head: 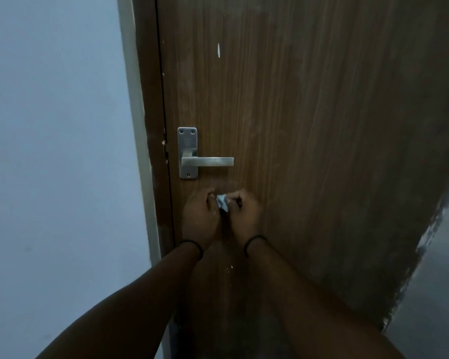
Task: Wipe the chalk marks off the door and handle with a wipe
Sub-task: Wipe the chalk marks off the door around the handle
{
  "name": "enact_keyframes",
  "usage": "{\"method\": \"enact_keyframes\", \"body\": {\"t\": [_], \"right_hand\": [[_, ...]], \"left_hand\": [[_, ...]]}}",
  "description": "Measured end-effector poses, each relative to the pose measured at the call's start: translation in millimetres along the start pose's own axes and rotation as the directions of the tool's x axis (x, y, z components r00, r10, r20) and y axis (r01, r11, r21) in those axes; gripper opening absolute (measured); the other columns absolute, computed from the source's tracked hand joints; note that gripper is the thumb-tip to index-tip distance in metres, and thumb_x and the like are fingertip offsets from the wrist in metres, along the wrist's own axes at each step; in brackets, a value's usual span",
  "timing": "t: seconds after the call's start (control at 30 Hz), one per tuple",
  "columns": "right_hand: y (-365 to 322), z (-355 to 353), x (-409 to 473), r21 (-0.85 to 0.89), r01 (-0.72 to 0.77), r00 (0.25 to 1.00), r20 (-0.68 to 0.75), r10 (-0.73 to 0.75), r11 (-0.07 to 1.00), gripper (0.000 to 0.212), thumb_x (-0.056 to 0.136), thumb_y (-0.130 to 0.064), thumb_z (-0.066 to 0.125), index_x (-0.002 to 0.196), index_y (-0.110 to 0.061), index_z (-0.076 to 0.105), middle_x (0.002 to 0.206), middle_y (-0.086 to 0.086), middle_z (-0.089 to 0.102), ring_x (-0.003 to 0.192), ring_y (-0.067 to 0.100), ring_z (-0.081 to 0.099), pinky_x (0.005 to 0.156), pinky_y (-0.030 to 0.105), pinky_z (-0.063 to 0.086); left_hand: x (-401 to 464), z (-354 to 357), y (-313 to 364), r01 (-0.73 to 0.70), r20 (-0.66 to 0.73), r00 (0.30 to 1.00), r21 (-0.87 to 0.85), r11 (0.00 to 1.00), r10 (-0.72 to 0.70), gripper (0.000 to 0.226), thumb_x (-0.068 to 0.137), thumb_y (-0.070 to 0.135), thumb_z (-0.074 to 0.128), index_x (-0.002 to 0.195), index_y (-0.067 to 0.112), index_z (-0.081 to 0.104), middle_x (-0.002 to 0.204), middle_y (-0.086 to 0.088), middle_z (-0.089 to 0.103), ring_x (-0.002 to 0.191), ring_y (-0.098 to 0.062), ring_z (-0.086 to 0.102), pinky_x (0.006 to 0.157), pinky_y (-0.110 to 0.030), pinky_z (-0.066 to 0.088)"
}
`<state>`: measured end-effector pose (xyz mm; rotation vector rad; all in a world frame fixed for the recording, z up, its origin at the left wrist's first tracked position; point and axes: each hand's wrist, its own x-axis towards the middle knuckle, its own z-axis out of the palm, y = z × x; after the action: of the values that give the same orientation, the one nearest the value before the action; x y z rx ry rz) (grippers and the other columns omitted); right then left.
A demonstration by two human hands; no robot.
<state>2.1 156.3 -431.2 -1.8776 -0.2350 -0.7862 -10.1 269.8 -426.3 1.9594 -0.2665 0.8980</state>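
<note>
Head view: brown wooden door (296, 112), white mark (218, 50) far up, blue wall (57, 125) left.
Writing: none readable.
Wipe (222, 202): crumpled, below handle (207, 161).
Left hand (201, 216): pinching wipe.
Right hand (245, 216): pinching wipe.

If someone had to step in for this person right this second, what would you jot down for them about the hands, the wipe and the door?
Left hand and right hand: both pinch the small crumpled wipe between them, just below the handle, close to the door.
Handle: metal lever, level, on its plate at the door's left edge; no clear chalk on it from here.
Done: cannot tell how much has been wiped.
Left: a white streak shows high on the door above the handle, and small white specks sit lower down between the forearms. The wipe touches neither now.
</note>
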Motion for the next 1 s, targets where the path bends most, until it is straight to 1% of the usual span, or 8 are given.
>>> {"method": "enact_keyframes", "body": {"t": [0.1,0.27,0.37,0.43,0.57,0.7,0.8,1.0], "right_hand": [[-25,0,6,0.231,-0.112,0.994,0.008,0.114,0.966,0.024,0.091,-0.006,0.058,0.085,-0.029,0.066,0.092,-0.010,0.069,0.087,0.003,0.065,0.079,0.025,0.057],[-49,-5,-11,0.336,-0.174,0.975,0.192,0.113,0.926,0.025,0.093,-0.006,0.058,0.108,-0.021,0.070,0.106,-0.006,0.071,0.100,0.006,0.065,0.088,0.024,0.054],[-61,-14,-17,0.351,-0.173,0.974,0.198,0.108,0.920,0.019,0.089,-0.011,0.067,0.106,-0.018,0.069,0.099,0.001,0.073,0.094,0.013,0.068,0.080,0.024,0.056],[-73,-22,-19,0.418,-0.231,0.967,0.195,0.162,0.879,0.014,0.087,-0.008,0.068,0.100,-0.013,0.068,0.094,0.007,0.073,0.085,0.017,0.069,0.069,0.028,0.058],[-95,-32,-24,0.522,-0.312,0.947,0.243,0.212,0.794,0.012,0.093,-0.004,0.060,0.104,-0.002,0.064,0.099,0.017,0.070,0.077,0.016,0.069,0.060,0.023,0.057],[-106,-35,-33,0.475,-0.203,0.952,0.301,0.058,0.856,0.025,0.088,0.001,0.064,0.114,0.000,0.064,0.101,0.007,0.070,0.083,0.009,0.069,0.068,0.021,0.057],[-111,-36,-32,0.378,-0.088,0.978,0.210,0.007,0.922,0.024,0.084,0.005,0.067,0.106,-0.003,0.067,0.092,0.009,0.070,0.071,0.005,0.068,0.064,0.023,0.057],[-109,-45,-20,0.329,-0.009,0.999,0.046,-0.007,0.944,0.010,0.086,-0.008,0.069,0.090,-0.017,0.071,0.085,0.001,0.073,0.070,0.005,0.066,0.065,0.022,0.053]], "left_hand": [[0,-18,8,0.048,0.061,0.997,-0.106,0.993,-0.041,0.023,0.100,0.014,0.051,0.116,0.010,0.067,0.111,-0.001,0.068,0.100,-0.009,0.062,0.087,-0.017,0.046],[-1,-39,28,0.083,0.045,0.996,-0.138,0.987,-0.078,0.019,0.093,0.008,0.062,0.109,0.007,0.072,0.097,-0.002,0.072,0.081,-0.001,0.061,0.068,0.001,0.042],[-1,-54,38,0.050,0.014,0.999,-0.126,0.991,-0.048,0.016,0.088,0.006,0.067,0.102,0.007,0.074,0.095,-0.002,0.072,0.078,0.001,0.060,0.069,0.001,0.042],[-2,-63,45,0.044,0.021,0.999,-0.136,0.990,-0.041,0.019,0.089,0.007,0.066,0.108,0.006,0.071,0.100,-0.001,0.070,0.086,-0.006,0.062,0.072,-0.001,0.043],[2,-73,59,0.040,0.096,0.995,-0.116,0.992,-0.029,0.017,0.094,0.012,0.062,0.105,0.005,0.073,0.099,-0.006,0.074,0.090,-0.016,0.067,0.076,-0.017,0.051],[11,-81,60,0.208,0.056,0.978,-0.212,0.955,-0.201,0.016,0.092,0.016,0.065,0.095,0.004,0.076,0.090,-0.011,0.075,0.085,-0.025,0.071,0.081,-0.041,0.059],[9,-85,60,0.284,0.132,0.958,-0.351,0.892,-0.253,0.022,0.092,0.023,0.066,0.097,0.003,0.075,0.088,-0.014,0.075,0.080,-0.032,0.072,0.079,-0.049,0.060],[7,-87,68,0.353,0.345,0.923,-0.581,0.733,-0.171,0.025,0.093,0.016,0.062,0.110,-0.002,0.069,0.098,-0.019,0.073,0.080,-0.020,0.072,0.071,-0.028,0.060]]}}
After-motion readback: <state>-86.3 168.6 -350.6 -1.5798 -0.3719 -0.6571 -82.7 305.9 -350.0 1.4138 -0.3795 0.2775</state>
